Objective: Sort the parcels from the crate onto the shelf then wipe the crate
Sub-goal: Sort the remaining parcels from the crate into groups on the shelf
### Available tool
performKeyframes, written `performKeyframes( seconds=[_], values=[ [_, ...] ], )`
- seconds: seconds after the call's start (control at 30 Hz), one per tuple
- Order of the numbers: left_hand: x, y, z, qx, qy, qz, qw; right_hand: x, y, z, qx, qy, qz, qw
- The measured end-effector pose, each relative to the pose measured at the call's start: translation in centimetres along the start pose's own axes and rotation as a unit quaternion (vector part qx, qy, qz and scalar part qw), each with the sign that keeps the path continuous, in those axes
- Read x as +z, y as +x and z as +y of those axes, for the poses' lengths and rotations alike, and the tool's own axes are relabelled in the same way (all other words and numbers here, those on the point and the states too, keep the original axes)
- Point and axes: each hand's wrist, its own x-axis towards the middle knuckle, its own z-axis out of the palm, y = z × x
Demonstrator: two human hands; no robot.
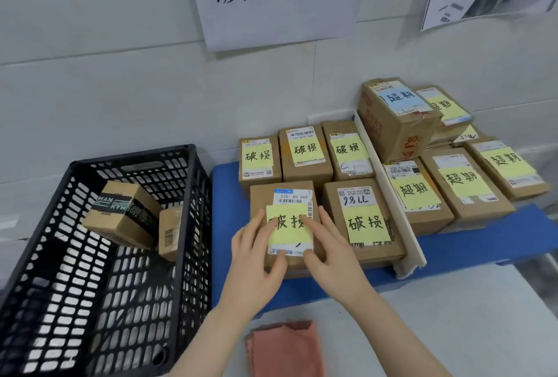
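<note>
Pink cloth [285, 349] nearest, both hands [297, 259] resting flat-fingered on front parcel [288, 225], grasping nothing.

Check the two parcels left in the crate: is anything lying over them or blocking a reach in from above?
Nothing visible does. The taped parcel and the smaller parcel lie uncovered against the far wall of the black crate, whose top is open. Both the left hand and right hand rest on a labelled parcel on the shelf.
</note>
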Motion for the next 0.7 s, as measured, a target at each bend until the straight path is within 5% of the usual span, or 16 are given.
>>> performKeyframes(
  seconds=[0.23,0.7],
  values=[
    [4.2,0.1,-2.2,-0.033,-0.033,-0.016,0.999,0.5,1.5,2.5,0.067,-0.06,-0.086,0.992],
    [5.5,2.9,-2.1,-0.03,-0.045,-0.04,0.998,-1.4,4.2,2.5,0.036,-0.306,-0.017,0.951]
  ],
)
